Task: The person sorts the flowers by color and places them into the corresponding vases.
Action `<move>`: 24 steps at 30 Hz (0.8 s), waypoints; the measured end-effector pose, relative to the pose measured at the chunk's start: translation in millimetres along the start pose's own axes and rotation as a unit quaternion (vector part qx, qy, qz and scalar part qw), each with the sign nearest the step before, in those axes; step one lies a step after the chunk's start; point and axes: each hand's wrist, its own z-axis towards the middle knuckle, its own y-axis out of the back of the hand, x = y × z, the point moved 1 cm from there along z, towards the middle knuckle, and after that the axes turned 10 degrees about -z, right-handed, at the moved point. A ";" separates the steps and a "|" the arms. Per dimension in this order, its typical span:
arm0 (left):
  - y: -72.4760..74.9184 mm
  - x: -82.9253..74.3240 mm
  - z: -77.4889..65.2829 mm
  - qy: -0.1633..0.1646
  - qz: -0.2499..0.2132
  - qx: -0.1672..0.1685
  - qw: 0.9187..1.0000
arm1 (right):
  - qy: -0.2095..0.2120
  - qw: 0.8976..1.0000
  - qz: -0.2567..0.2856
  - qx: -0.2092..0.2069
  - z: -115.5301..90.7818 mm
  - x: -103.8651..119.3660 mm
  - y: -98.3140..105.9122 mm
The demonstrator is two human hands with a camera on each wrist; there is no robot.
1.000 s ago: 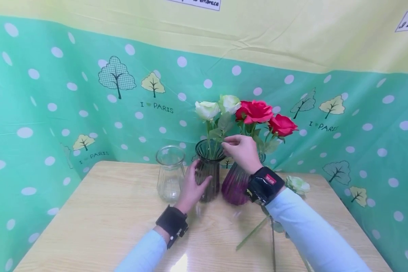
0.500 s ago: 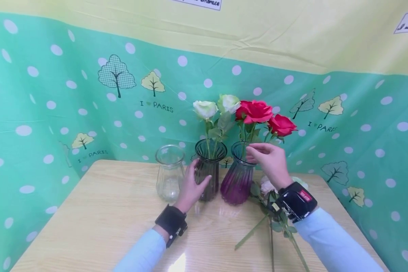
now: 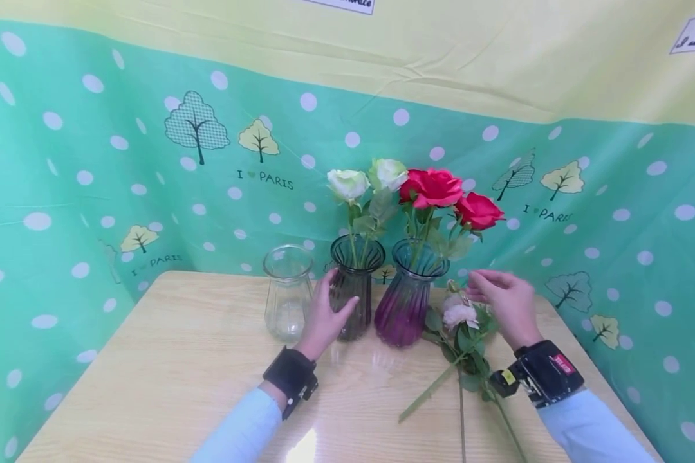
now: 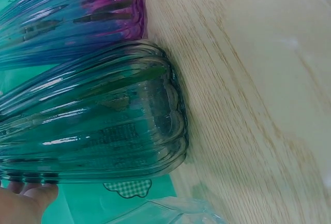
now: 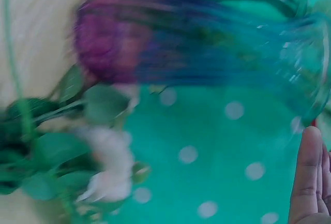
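In the head view, my left hand (image 3: 327,315) is at the left side of a dark grey ribbed glass vase (image 3: 356,302), thumb held away from the fingers. The left wrist view shows its fingertips (image 4: 44,195) at the edge of that vase. Two white roses (image 3: 349,185) stand in the dark vase. My right hand (image 3: 506,305) holds nothing and hovers above pale flowers (image 3: 460,315) lying on the table. The right wrist view shows its fingers extended. Beside the dark vase, a blue-purple vase (image 3: 402,315) holds red roses (image 3: 434,188).
A clear glass vase (image 3: 288,302) stands left of the dark one. Long green stems (image 3: 431,392) of the lying flowers reach toward the front of the wooden table (image 3: 168,379). A green and yellow printed cloth (image 3: 301,141) hangs behind.
My right hand has moved away from the white rose stems, rightward past the blue-purple vase, to above the lying flowers. My left hand has stayed at the dark vase.
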 end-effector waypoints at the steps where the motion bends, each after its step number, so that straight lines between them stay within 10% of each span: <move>1: -0.1 -0.1 0.1 0.000 0.002 0.000 1.000 | -0.010 1.000 -0.003 0.001 -1.1 -5.6 1.9; 12: 0.2 -0.3 0.4 -0.006 0.006 -0.003 1.000 | -0.086 0.995 0.051 -0.003 -3.5 -96.5 6.4; 19: 0.0 -0.8 1.0 0.000 0.005 0.001 1.000 | -0.113 0.992 0.010 -0.049 29.2 -224.8 -6.5; 24: 0.2 0.7 0.2 -0.001 0.008 0.002 1.000 | -0.133 0.990 -0.046 -0.029 16.1 -210.2 -4.8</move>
